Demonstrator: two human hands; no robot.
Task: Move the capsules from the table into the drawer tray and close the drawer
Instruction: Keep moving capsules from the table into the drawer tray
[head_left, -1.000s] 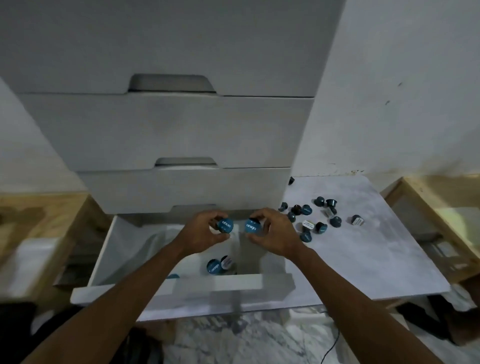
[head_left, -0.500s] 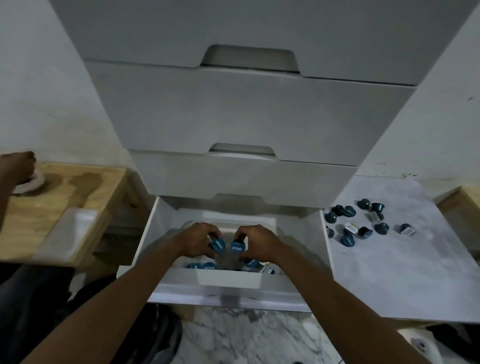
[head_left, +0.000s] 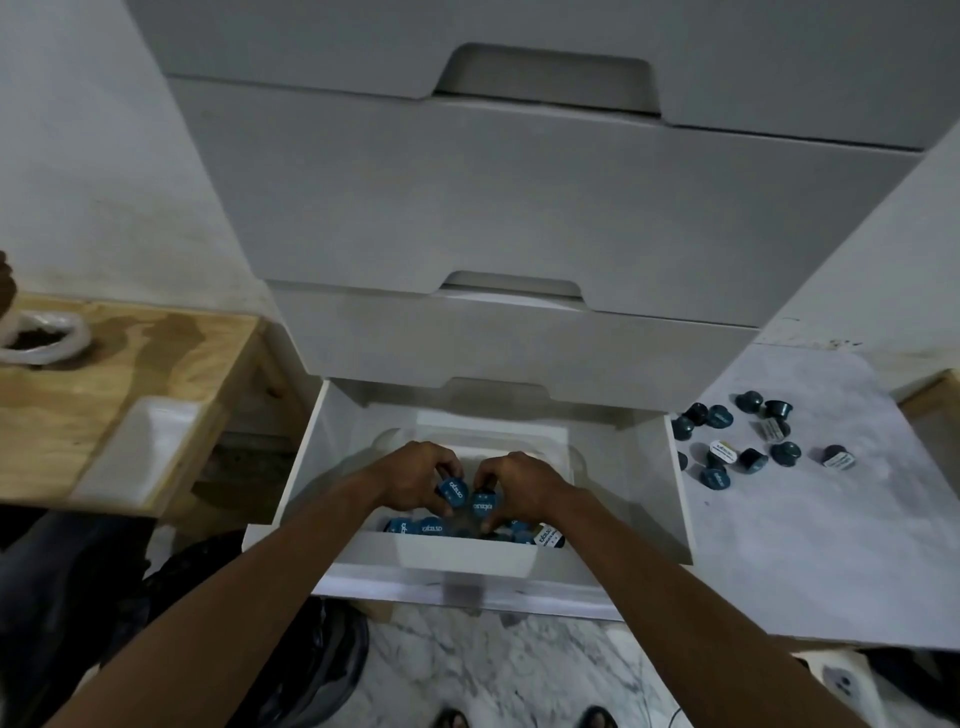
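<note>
Head view, hands (head_left: 475, 486) pinching blue-lidded capsules (head_left: 467, 496) over white tray (head_left: 462, 556)

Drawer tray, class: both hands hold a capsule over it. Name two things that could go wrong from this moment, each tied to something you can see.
1. The left hand and right hand each pinch a capsule above the white tray; released from there, one may bounce into the drawer beside the tray.
2. A dozen or so capsules on the table remain; closing the drawer now would leave the job unfinished.
</note>
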